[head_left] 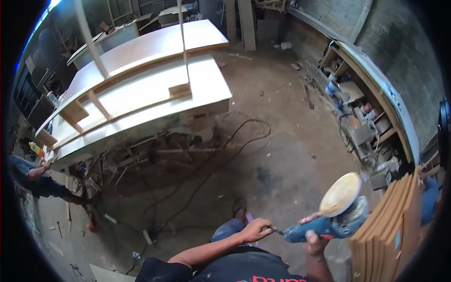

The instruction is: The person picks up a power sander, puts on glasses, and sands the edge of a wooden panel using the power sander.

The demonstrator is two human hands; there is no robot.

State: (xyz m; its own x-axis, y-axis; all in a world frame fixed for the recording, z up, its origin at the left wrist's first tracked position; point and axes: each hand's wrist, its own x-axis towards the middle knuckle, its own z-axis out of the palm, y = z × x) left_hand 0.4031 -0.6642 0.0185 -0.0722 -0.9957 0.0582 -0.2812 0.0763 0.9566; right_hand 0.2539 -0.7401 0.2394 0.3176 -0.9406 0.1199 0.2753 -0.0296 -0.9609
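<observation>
In the head view, my right hand (315,242) is wrapped around the blue body of a power tool (305,230), low on the right. A round pale disc (340,194) tops the tool's head and faces up and left. My left hand (258,231) is just left of the tool's rear end, its fingers pinched on the dark cord (278,231) where it meets the tool. Right beside the tool head stand several brown wooden panels (387,235), upright and packed together.
A white-topped workbench (206,75) with a wooden frame (101,105) on it stands upper left. Another person (35,174) is at its left end. A cable (206,176) loops over the floor. Cluttered shelves (361,103) line the right wall. Part of someone in blue (430,199) shows behind the panels.
</observation>
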